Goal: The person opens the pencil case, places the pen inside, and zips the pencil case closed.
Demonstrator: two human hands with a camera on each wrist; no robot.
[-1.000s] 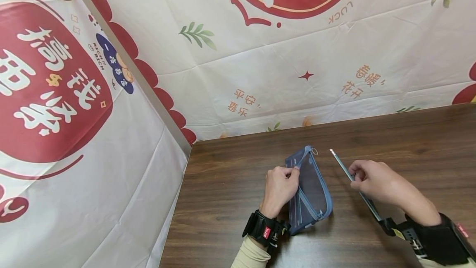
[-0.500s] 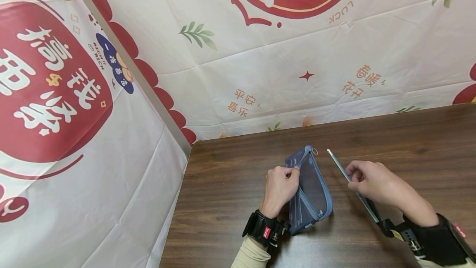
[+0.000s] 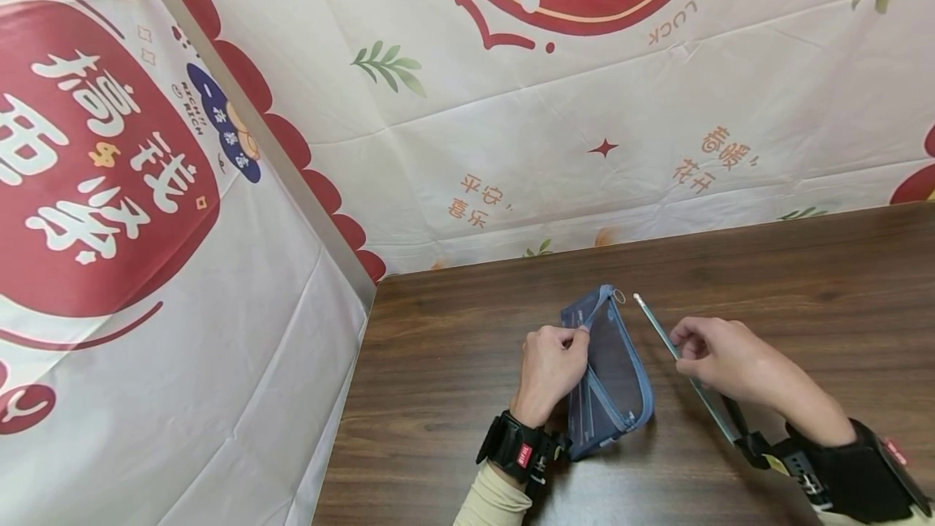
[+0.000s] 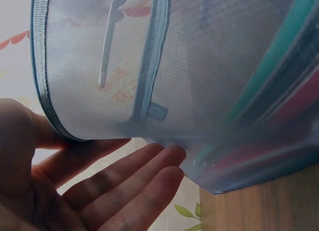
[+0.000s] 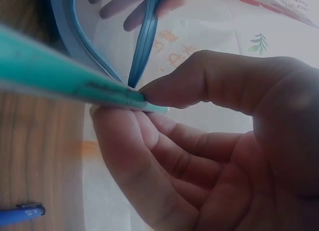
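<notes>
A blue see-through mesh zipper pouch (image 3: pixel 619 368) stands unzipped on the table, its mouth spread toward the right. My left hand (image 3: pixel 553 368) pinches the near side of the opening between thumb and forefinger; its other fingers extend loosely under the mesh in the left wrist view. Through the mesh (image 4: pixel 209 81), a green strip and a pinkish one show, too blurred to name. Right of the pouch, my right hand (image 3: pixel 738 357) pinches a teal pencil (image 3: pixel 655 325) between thumb and forefinger. The pencil slants, with its white eraser end pointing up-left beside the pouch's zipper ring, apart from it.
A blue pen (image 5: pixel 22 214) lies on the wood-grain table (image 3: pixel 438 372) in the right wrist view. White printed cloth (image 3: pixel 540 136) hangs along the table's back edge, and another cloth panel (image 3: pixel 241 364) stands along its left side.
My right hand has moved slightly left with the pencil, bringing its eraser end closer to the pouch. The left hand and the pouch have stayed in place.
</notes>
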